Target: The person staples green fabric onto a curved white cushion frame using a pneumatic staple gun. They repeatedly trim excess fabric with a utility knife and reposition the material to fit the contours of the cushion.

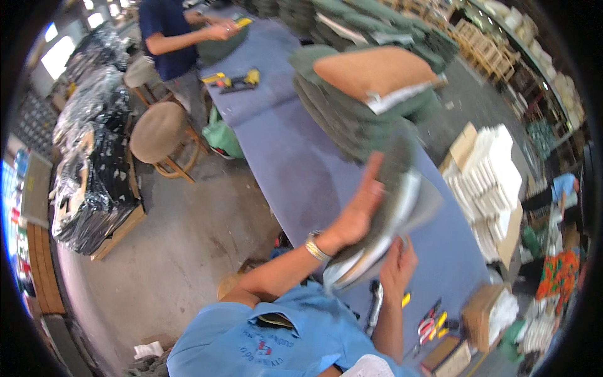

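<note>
Head camera view, looking down: the person's left hand (358, 217) lies flat, fingers straight, against the dark-green face of a blurred cushion (400, 173), while the right hand (399, 264) curls at its pale underside, whether pinching I cannot tell. The cushion is tilted over a blue-covered table (295, 188); beyond stands a stack of green cushions (326, 113) topped by an orange-brown cushion (374, 72), and farther off a co-worker (166, 56) holds a yellow object (243, 22).
</note>
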A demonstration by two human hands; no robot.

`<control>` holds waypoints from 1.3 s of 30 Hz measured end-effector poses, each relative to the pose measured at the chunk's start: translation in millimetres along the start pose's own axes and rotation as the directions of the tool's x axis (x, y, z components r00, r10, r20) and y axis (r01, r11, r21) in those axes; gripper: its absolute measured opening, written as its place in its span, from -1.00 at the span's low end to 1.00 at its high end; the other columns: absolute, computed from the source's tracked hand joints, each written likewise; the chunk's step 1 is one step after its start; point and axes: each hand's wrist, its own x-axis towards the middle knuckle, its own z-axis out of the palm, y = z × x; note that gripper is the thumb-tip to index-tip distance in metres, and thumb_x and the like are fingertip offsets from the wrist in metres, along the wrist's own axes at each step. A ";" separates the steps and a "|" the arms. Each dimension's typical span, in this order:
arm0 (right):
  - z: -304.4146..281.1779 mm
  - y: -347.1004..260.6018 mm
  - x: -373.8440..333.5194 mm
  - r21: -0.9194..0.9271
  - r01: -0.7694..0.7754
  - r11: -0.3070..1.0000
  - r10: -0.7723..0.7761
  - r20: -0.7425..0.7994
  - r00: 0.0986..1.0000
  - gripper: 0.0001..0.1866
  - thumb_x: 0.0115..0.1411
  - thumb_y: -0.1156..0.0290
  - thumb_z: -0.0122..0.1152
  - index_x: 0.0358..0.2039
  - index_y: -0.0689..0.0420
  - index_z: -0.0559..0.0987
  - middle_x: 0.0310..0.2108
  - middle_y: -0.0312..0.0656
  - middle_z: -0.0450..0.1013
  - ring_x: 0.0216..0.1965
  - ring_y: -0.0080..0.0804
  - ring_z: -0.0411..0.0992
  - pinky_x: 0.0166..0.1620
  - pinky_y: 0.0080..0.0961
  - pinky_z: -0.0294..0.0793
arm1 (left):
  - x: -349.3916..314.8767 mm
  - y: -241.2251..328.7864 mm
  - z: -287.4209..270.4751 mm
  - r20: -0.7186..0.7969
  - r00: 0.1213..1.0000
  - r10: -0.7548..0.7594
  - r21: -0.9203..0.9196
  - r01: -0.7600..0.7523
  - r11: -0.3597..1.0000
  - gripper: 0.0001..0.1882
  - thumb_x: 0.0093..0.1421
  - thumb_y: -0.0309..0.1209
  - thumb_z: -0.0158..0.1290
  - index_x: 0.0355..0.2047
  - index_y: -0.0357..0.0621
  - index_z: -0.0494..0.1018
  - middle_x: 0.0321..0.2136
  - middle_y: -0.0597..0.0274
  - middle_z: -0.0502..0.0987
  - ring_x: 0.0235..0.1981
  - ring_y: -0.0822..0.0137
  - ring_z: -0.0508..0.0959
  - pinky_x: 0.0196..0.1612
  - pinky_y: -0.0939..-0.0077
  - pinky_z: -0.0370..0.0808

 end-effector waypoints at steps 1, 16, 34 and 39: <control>-5.5 -5.7 -8.5 0.086 0.009 0.996 -0.006 -0.034 0.999 -0.72 0.48 0.40 0.05 -0.01 0.35 0.59 -0.30 -0.12 0.63 -0.29 -0.52 0.51 -0.19 -0.50 0.49 | 9.6 23.8 13.5 0.058 0.998 -0.027 -0.070 0.031 0.997 -0.22 0.57 -0.03 -0.26 0.55 -0.24 -0.23 0.58 -0.02 -0.19 0.58 0.15 -0.18 0.55 0.30 -0.18; 15.9 171.2 -61.8 0.454 -0.356 0.817 0.465 -0.151 0.872 -0.65 0.47 0.30 0.02 -0.15 0.34 0.64 -0.33 -0.11 0.60 -0.29 -0.47 0.52 -0.21 -0.36 0.49 | -34.1 -118.0 89.3 0.554 0.661 -0.507 0.628 0.068 0.775 0.08 0.30 0.13 0.10 0.46 -0.53 -0.04 0.47 -0.41 0.05 0.48 -0.21 0.14 0.51 0.18 0.09; -61.7 199.0 -119.6 -0.067 -0.587 0.807 0.475 -0.517 0.712 -0.61 0.27 0.17 0.35 -0.02 0.16 0.58 -0.28 -0.01 0.56 -0.12 0.01 0.57 -0.08 -0.12 0.55 | 33.2 -134.3 138.5 0.510 0.857 -0.074 0.521 -0.240 0.819 -0.60 0.27 -0.48 0.13 0.11 0.04 0.63 0.04 -0.08 0.63 -0.10 -0.06 0.67 0.01 0.19 0.59; -76.0 240.9 -135.1 -0.232 -0.790 0.567 0.624 -0.505 0.597 -0.43 0.16 0.15 0.42 0.13 0.10 0.49 -0.03 0.09 0.54 0.04 0.08 0.50 0.04 -0.04 0.53 | 32.2 -136.1 144.1 0.684 0.728 0.050 0.505 -0.521 0.688 -0.63 0.24 -0.40 0.20 0.07 0.03 0.64 0.17 0.02 0.53 0.01 -0.01 0.61 0.00 0.22 0.60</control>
